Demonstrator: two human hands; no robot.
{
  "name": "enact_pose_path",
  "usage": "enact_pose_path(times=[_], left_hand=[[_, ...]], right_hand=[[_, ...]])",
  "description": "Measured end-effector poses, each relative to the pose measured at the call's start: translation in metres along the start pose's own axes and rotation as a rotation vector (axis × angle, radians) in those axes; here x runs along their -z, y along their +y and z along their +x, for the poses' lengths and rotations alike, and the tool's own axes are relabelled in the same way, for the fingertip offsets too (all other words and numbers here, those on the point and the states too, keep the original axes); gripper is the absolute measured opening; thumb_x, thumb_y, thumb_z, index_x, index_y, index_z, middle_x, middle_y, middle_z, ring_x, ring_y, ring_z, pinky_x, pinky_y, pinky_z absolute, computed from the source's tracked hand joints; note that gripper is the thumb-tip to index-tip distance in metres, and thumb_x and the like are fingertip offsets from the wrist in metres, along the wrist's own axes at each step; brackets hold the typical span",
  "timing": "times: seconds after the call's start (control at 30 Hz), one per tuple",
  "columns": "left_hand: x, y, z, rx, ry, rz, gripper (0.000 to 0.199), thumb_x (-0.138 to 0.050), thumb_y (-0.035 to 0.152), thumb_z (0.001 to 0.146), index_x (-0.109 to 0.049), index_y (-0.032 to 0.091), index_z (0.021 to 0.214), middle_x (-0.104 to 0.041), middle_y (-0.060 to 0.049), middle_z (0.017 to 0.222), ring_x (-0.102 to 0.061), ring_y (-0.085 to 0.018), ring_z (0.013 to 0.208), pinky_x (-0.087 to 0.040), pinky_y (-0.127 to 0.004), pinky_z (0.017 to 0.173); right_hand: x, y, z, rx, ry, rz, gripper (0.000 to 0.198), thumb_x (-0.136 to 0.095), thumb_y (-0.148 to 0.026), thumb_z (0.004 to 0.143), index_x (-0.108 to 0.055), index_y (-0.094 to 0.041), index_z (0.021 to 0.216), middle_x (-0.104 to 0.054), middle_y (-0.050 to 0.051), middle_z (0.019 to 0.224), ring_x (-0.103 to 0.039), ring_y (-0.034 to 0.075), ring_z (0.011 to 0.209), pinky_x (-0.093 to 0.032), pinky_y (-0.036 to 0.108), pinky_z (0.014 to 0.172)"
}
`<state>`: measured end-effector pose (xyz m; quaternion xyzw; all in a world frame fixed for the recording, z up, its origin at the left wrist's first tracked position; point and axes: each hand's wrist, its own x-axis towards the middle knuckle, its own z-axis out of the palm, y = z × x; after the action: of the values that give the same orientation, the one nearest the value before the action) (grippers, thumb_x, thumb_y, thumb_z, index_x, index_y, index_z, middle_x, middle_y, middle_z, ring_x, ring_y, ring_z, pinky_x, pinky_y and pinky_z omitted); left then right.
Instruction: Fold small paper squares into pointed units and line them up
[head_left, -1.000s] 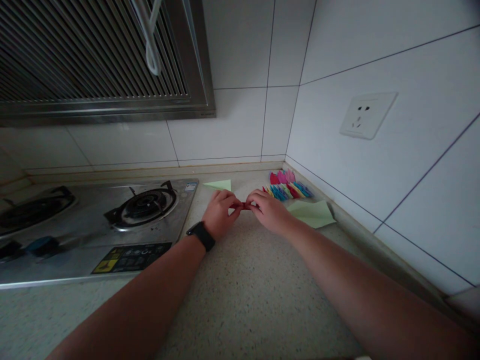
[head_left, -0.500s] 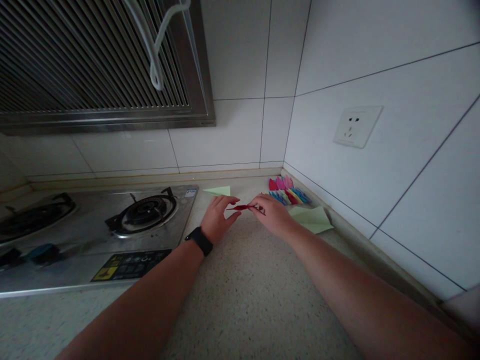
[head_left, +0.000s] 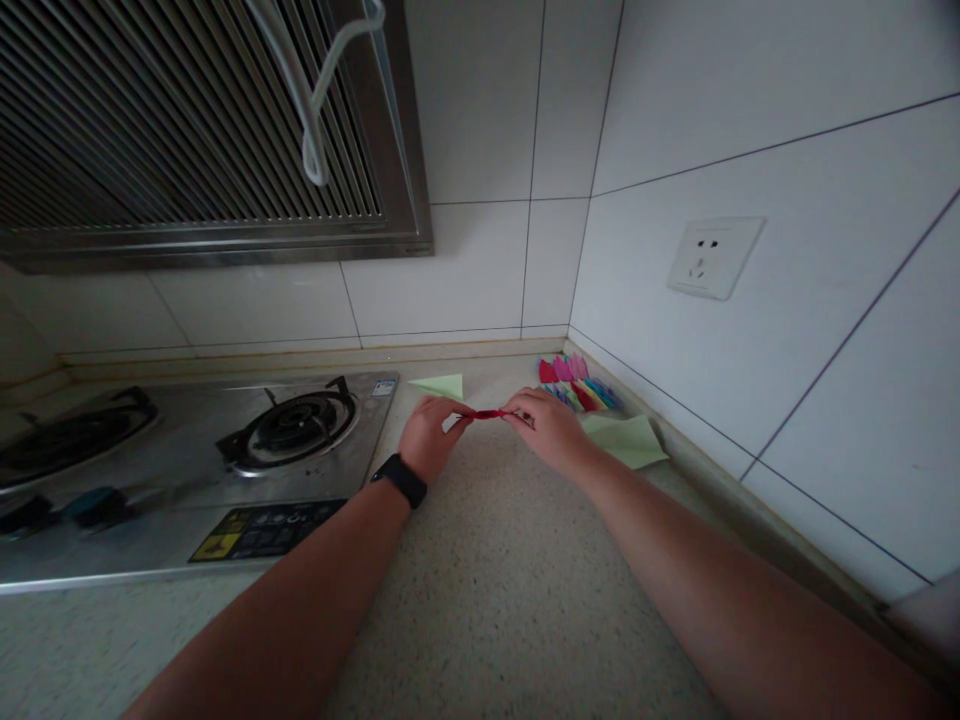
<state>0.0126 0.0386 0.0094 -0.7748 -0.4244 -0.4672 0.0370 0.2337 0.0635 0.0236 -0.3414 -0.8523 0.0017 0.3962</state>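
Note:
A small piece of red folded paper [head_left: 490, 414] is stretched between my two hands, just above the counter. My left hand [head_left: 433, 436], with a black watch on its wrist, pinches the left end between thumb and fingers. The right end is pinched by my right hand [head_left: 551, 428]. Behind my right hand lie rows of colourful folded paper pieces [head_left: 574, 370] in pink, red, yellow and blue. A pale green paper sheet [head_left: 630, 441] rests beside my right wrist, and another green paper piece [head_left: 444, 385] lies beyond my left hand.
To the left is a steel gas stove [head_left: 360, 470] with a black burner [head_left: 300, 425]. A range hood [head_left: 225, 245] hangs above it, with a white cable [head_left: 313, 150] dangling in front. A tiled wall with a socket [head_left: 716, 258] bounds the speckled counter [head_left: 510, 590] on the right.
My left thumb and fingers have closed on the left end of the red folded paper, which they were apart from before. My right hand keeps its pinch.

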Motion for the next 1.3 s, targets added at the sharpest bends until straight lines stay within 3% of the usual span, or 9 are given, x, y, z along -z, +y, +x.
enact_pose_path(times=[0.2, 0.37, 0.5, 0.67, 0.83, 1.03, 1.3], left_hand=[[-0.002, -0.003, -0.001, 0.092, 0.017, -0.019, 0.01, -0.064, 0.022, 0.084, -0.07, 0.023, 0.091, -0.071, -0.002, 0.088, -0.06, -0.018, 0.086, -0.047, -0.033, 0.078], [-0.007, -0.001, -0.003, 0.288, 0.026, -0.252, 0.018, -0.057, 0.026, 0.087, -0.065, 0.02, 0.102, -0.068, -0.003, 0.087, -0.06, -0.014, 0.073, -0.047, -0.027, 0.065], [-0.011, 0.0, -0.002, 0.416, 0.054, -0.447, 0.02, -0.057, 0.028, 0.085, -0.062, 0.016, 0.1, -0.065, -0.003, 0.079, -0.058, -0.012, 0.065, -0.047, -0.025, 0.061], [-0.012, -0.001, -0.001, 0.56, 0.06, -0.513, 0.023, -0.056, 0.03, 0.084, -0.06, 0.015, 0.101, -0.064, -0.004, 0.08, -0.056, -0.01, 0.06, -0.043, -0.021, 0.051], [-0.011, 0.001, -0.001, 0.559, 0.016, -0.542, 0.027, -0.054, 0.037, 0.085, -0.061, 0.015, 0.1, -0.066, -0.005, 0.085, -0.055, -0.011, 0.061, -0.04, -0.02, 0.047], [-0.007, 0.002, -0.001, 0.557, 0.018, -0.366, 0.023, -0.061, 0.032, 0.08, -0.066, 0.016, 0.096, -0.063, -0.002, 0.072, -0.05, -0.01, 0.057, -0.039, -0.022, 0.05], [-0.008, -0.005, -0.002, 0.557, 0.023, -0.302, 0.023, -0.059, 0.035, 0.081, -0.068, 0.017, 0.09, -0.062, -0.001, 0.067, -0.052, -0.012, 0.056, -0.04, -0.024, 0.052]], right_hand=[[-0.002, 0.001, -0.001, -0.049, -0.016, -0.009, 0.006, -0.061, -0.021, 0.085, -0.066, -0.021, 0.089, -0.066, 0.003, 0.087, -0.059, 0.016, 0.082, -0.043, 0.028, 0.076], [-0.003, -0.001, -0.004, -0.178, -0.021, 0.054, 0.012, -0.056, -0.022, 0.088, -0.059, -0.022, 0.099, -0.067, 0.003, 0.088, -0.061, 0.015, 0.077, -0.043, 0.026, 0.07], [-0.003, -0.003, -0.005, -0.167, -0.076, 0.047, 0.014, -0.062, -0.025, 0.083, -0.057, -0.022, 0.096, -0.064, -0.001, 0.079, -0.056, 0.012, 0.064, -0.039, 0.023, 0.061], [-0.004, -0.003, -0.004, -0.146, -0.094, 0.033, 0.012, -0.063, -0.018, 0.08, -0.06, -0.022, 0.092, -0.062, -0.002, 0.073, -0.054, 0.011, 0.06, -0.038, 0.023, 0.06], [-0.004, -0.002, -0.004, -0.18, -0.044, 0.082, 0.007, -0.058, -0.025, 0.085, -0.061, -0.021, 0.091, -0.067, 0.0, 0.079, -0.056, 0.012, 0.061, -0.039, 0.023, 0.06], [-0.004, -0.002, -0.004, -0.198, -0.047, 0.082, 0.009, -0.055, -0.027, 0.088, -0.061, -0.021, 0.086, -0.068, 0.001, 0.077, -0.059, 0.013, 0.064, -0.04, 0.024, 0.06], [-0.004, 0.0, -0.003, -0.149, -0.057, 0.02, 0.007, -0.055, -0.024, 0.087, -0.061, -0.02, 0.086, -0.065, 0.002, 0.083, -0.056, 0.013, 0.067, -0.04, 0.025, 0.064]])
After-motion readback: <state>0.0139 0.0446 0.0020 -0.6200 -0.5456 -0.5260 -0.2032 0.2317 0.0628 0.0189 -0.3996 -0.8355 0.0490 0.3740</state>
